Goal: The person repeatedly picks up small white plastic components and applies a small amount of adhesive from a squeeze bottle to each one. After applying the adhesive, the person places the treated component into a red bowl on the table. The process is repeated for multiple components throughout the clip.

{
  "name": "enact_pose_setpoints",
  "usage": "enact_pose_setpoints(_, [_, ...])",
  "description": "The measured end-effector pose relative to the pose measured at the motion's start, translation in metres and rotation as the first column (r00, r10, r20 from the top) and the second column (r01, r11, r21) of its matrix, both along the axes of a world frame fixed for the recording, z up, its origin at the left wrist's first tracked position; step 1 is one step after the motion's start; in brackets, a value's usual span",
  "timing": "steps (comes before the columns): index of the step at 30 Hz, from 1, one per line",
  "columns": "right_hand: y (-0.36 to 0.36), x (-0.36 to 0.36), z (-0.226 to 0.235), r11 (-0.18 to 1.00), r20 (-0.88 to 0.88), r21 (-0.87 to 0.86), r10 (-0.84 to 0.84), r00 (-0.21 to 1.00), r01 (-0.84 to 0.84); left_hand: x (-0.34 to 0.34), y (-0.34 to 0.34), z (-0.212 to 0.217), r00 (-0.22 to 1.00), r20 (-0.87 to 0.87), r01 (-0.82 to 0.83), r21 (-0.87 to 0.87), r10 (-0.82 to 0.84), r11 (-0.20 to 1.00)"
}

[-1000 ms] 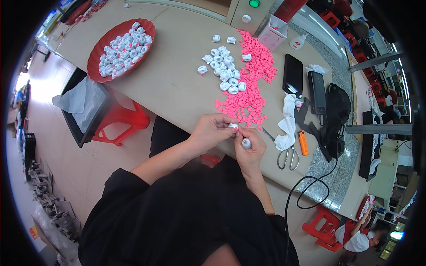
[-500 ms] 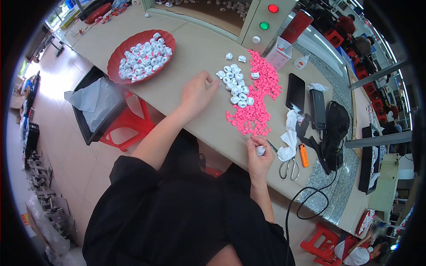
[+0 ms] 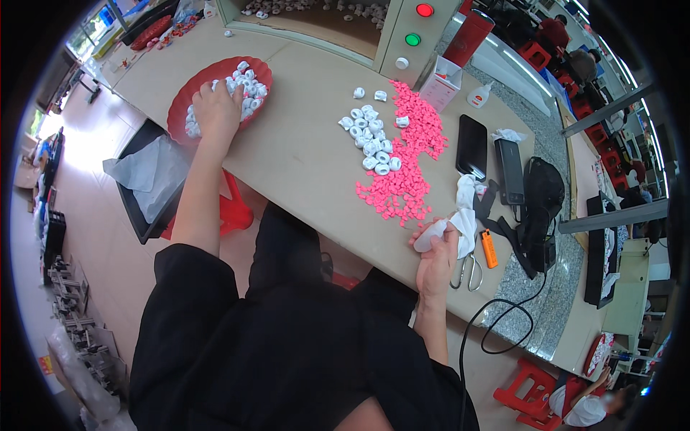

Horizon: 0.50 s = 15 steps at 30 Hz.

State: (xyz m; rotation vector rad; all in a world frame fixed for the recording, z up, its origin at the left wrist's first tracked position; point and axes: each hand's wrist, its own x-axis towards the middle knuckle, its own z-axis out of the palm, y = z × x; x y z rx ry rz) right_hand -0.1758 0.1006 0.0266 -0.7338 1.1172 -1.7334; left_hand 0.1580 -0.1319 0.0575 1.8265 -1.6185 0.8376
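Note:
My left hand [image 3: 218,109] reaches over the red scalloped bowl [image 3: 267,75]. Its fingers are spread and bent down among white ring-like pieces [image 3: 248,87], some with pink bits on them; the fingertips are partly hidden. My right hand [image 3: 437,262] is closed round a small whitish squeeze bottle [image 3: 431,235], held tilted near the table's front edge. Between the hands, a cluster of similar white pieces [image 3: 370,136] lies on the table. Alongside it spreads a pile of small pink pieces [image 3: 402,183], with one white piece [image 3: 402,122] on top.
Scissors [image 3: 471,273], an orange lighter [image 3: 489,249], crumpled white tissue [image 3: 466,215], a black phone [image 3: 472,146] and a power bank [image 3: 509,171] lie at the right. A cabinet with lit buttons [image 3: 412,39] stands behind. A lined black bin [image 3: 147,187] sits on a red stool at left.
My left hand has moved from beside the white cluster, left and away, to the bowl. My right hand has shifted slightly right, and the bottle in it now shows more fully.

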Motion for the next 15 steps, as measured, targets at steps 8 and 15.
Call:
enact_pose_setpoints(8, [0.005, -0.017, 0.005, 0.993, -0.045, 0.076, 0.089, 0.995, -0.086, -0.14, 0.065, -0.027, 0.476, -0.114, 0.859, 0.272, -0.872, 0.433])
enact_pose_setpoints(15, [0.007, -0.024, 0.01, 1.0, 0.083, 0.022, 0.014, 0.996, -0.016, -0.144, 0.068, -0.042, 0.416, -0.156, 0.883, 0.305, -0.896, 0.356])
